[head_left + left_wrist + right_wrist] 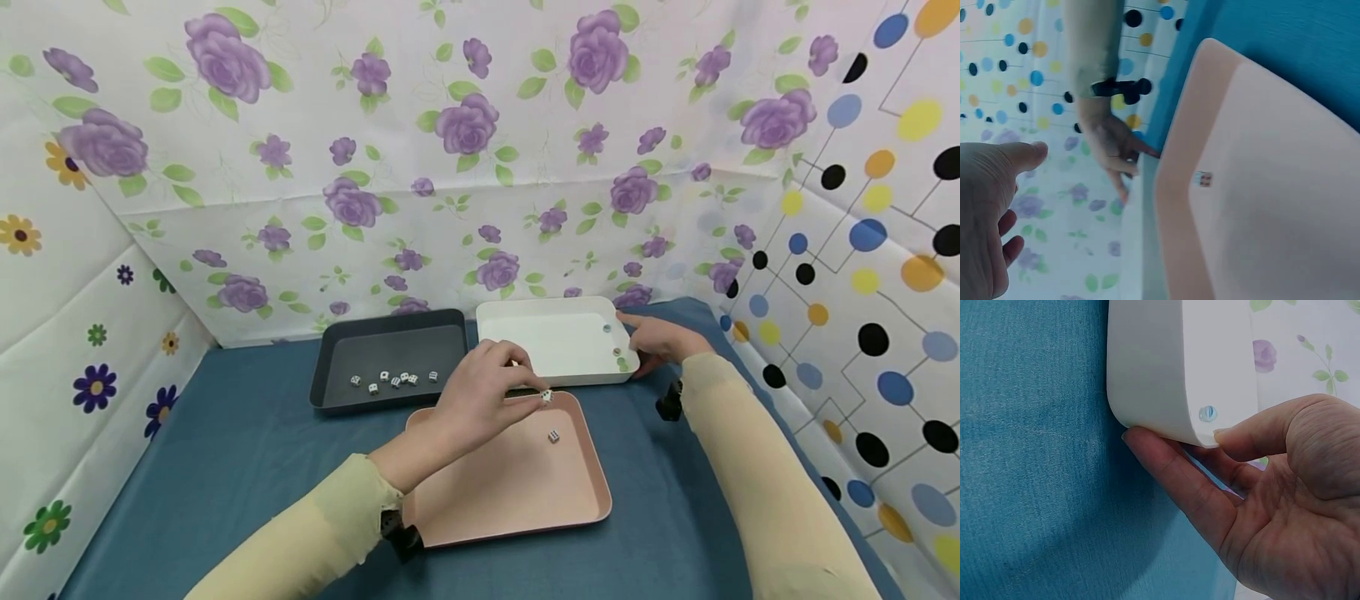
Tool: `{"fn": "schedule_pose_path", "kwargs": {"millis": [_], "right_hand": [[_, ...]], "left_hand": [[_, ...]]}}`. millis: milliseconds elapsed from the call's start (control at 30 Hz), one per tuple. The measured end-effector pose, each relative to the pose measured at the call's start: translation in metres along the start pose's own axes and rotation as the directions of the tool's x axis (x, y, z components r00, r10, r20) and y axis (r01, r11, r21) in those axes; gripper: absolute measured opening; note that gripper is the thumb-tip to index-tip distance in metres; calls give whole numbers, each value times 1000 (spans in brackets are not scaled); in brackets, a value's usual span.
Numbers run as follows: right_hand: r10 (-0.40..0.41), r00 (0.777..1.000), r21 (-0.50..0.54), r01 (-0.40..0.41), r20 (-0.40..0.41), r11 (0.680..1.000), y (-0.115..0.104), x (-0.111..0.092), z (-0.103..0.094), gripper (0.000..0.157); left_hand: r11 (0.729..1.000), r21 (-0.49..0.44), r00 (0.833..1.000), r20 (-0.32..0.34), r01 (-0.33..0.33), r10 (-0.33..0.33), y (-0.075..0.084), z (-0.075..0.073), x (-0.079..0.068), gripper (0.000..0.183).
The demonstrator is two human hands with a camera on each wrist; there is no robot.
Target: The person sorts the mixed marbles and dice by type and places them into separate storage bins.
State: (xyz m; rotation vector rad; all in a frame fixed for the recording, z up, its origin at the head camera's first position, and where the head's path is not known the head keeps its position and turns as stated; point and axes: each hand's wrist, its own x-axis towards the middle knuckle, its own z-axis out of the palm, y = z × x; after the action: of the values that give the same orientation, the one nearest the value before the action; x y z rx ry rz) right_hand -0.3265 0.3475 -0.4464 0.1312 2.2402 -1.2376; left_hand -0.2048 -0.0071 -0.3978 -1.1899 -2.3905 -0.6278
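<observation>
Over the far right part of the pink tray [502,500], my left hand [480,387] pinches a white die [547,396] between thumb and fingers. A second die [553,436] lies in that tray below it. My right hand [663,340] holds the right end of the white tray [540,312]. In the right wrist view the thumb is at the white tray's rim [1200,439], with fingers against the outer wall. A clear bluish marble [1208,413] lies inside close to the thumb. The left wrist view shows my left hand [985,212], its pinched die hidden there.
A dark grey tray [390,342] with several white dice [396,382] stands at the back left, beside the white tray. Green marbles [622,364] sit in the white tray's near right corner. Blue cloth [247,467] covers the table; a flowered curtain [420,242] hangs behind.
</observation>
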Motion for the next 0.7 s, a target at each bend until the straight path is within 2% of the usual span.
{"fn": "schedule_pose_path", "kwargs": {"millis": [133, 233, 400, 567, 700], "right_hand": [[4, 1000, 1, -4, -4, 1000, 1, 1, 0, 86], [10, 1000, -1, -10, -8, 1000, 1, 2, 0, 87], [8, 1000, -10, -8, -9, 1000, 2, 4, -1, 87], [6, 1000, -11, -7, -12, 1000, 4, 6, -1, 88], [7, 1000, -7, -7, -13, 1000, 5, 7, -1, 89]], "left_hand": [[998, -59, 995, -96, -31, 25, -4, -11, 1, 13], [987, -140, 985, -165, -73, 49, -7, -19, 1, 15], [952, -257, 955, -282, -164, 88, -8, -32, 4, 19], [929, -291, 925, -363, -228, 113, -6, -42, 6, 22], [919, -304, 909, -400, -252, 117, -4, -47, 4, 24]]}}
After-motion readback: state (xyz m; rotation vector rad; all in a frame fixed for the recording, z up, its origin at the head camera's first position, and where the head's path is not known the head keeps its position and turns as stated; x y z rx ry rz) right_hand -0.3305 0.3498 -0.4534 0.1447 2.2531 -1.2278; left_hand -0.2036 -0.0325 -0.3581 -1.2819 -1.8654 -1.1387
